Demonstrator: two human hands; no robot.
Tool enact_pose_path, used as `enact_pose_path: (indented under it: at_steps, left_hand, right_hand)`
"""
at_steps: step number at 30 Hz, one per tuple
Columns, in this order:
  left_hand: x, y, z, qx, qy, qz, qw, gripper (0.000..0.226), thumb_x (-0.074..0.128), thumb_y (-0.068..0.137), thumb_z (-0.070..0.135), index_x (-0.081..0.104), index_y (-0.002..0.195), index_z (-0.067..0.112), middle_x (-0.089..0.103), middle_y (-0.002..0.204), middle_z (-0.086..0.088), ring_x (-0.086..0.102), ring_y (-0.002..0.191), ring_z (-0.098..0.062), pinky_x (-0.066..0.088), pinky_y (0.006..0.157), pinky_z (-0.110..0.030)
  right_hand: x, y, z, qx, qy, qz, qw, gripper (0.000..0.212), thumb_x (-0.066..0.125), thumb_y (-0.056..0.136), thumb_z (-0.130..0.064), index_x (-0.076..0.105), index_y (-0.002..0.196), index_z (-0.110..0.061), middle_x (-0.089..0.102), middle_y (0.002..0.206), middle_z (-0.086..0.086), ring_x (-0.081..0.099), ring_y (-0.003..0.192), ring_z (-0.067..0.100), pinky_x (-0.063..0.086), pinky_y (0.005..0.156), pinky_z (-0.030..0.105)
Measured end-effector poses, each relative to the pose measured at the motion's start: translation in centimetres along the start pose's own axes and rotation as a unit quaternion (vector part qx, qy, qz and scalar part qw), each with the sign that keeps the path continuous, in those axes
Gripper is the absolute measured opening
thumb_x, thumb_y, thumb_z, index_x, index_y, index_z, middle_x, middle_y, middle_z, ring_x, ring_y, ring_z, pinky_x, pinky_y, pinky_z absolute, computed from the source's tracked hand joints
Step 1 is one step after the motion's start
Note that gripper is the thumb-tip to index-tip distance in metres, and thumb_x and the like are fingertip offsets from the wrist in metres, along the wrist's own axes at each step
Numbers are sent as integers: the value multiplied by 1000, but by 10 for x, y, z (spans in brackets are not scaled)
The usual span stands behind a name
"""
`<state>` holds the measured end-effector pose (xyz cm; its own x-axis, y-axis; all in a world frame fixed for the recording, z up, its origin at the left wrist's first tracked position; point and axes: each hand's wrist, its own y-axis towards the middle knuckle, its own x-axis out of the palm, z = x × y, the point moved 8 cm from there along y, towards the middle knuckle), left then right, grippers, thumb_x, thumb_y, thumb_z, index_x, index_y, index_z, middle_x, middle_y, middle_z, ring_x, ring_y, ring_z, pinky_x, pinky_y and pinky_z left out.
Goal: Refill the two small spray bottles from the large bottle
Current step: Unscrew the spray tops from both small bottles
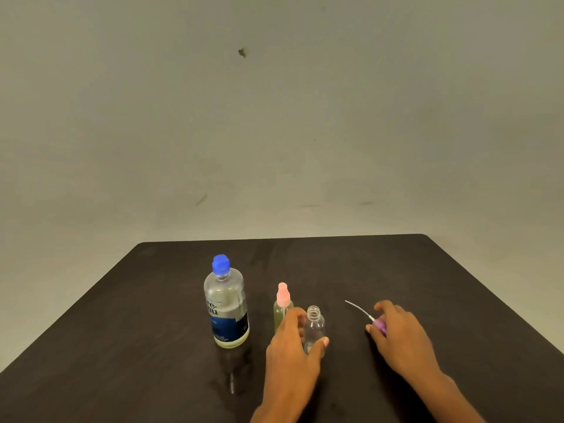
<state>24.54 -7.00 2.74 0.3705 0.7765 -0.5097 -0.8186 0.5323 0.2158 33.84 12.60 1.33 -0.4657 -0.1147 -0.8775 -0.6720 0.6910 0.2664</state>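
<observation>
Dim, yellowish, even light; soft focus, faint glare on dark table [427, 285].

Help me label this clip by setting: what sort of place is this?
Probably a plain indoor tabletop set up for recording, not a furnished room: a bare dark table against a blank, scuffed wall, with only the large bottle and two small spray bottles on it.

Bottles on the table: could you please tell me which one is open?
The clear small bottle in the left hand: bare threaded neck. The large bottle keeps its blue cap, the other small bottle its pink sprayer.
</observation>
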Motion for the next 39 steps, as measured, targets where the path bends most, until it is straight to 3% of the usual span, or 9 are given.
enact_pose_path:
  at_steps: [7,10,14,17,21,25,29,33,39]
  left_hand:
    - [12,4,-7,-17,12,25,999,54,73,76,44,40,118,37,53,115,17,52,107,-6,45,95,-23]
    - [4,-4,-6,-14,29,47,998,56,75,67,53,36,106,41,47,101,20,47,97,-1,42,77,-17]
    - [-25,-13,0,35,13,174,984,45,76,69,47,40,93,35,45,88,16,46,88,-3,35,63,-15]
    - [-41,-6,-4,46,-13,229,972,39,73,80,26,43,105,28,46,97,13,47,94,-8,39,74,-18]
    - [-33,13,-16,-2,-16,152,988,70,67,84,14,28,142,21,39,136,6,37,129,-13,36,107,-33]
    - [-21,22,-26,-53,-34,83,995,72,63,87,18,23,146,20,42,142,6,41,131,-14,35,106,-30]
    - [-17,23,-29,-62,-41,47,996,34,63,89,20,44,112,35,64,106,10,59,94,-1,46,76,-16]
    - [-27,20,-20,-46,-67,55,995,35,65,86,14,46,96,42,65,93,12,62,91,-4,50,78,-22]
    - [-48,11,-3,-7,-75,66,995,33,66,86,19,50,99,44,65,97,16,63,93,-3,53,84,-24]
  right_hand:
    - [-2,-4,-3,1,-34,25,999,38,55,91,-45,48,124,-26,55,115,-6,53,100,13,43,83,24]
    - [-2,-4,-4,0,-35,23,999,40,53,91,-48,48,124,-27,54,116,-7,51,100,10,40,81,21]
    - [-2,-4,-1,7,2,39,999,41,56,89,-47,53,121,-22,55,114,-3,53,99,16,43,81,28]
    - [-18,-2,-10,-4,72,112,991,34,64,88,-32,60,116,-15,58,114,4,54,98,23,44,77,33]
    - [-52,6,-55,-78,183,166,966,27,66,86,-17,61,113,-17,56,106,-6,56,100,17,39,83,25]
    - [-63,9,-118,-165,234,62,956,36,65,87,-27,54,121,-24,54,111,-11,53,99,3,41,85,14]
    - [-45,6,-163,-218,154,-91,960,45,61,89,-39,45,131,-31,50,126,-11,48,114,4,43,97,23]
    - [-37,1,-179,-236,122,-116,957,39,63,88,-34,50,124,-28,53,121,-7,53,107,9,48,94,27]
    - [-47,-4,-182,-252,165,-144,943,20,64,89,-23,60,108,-26,62,106,-10,59,93,7,50,81,17]
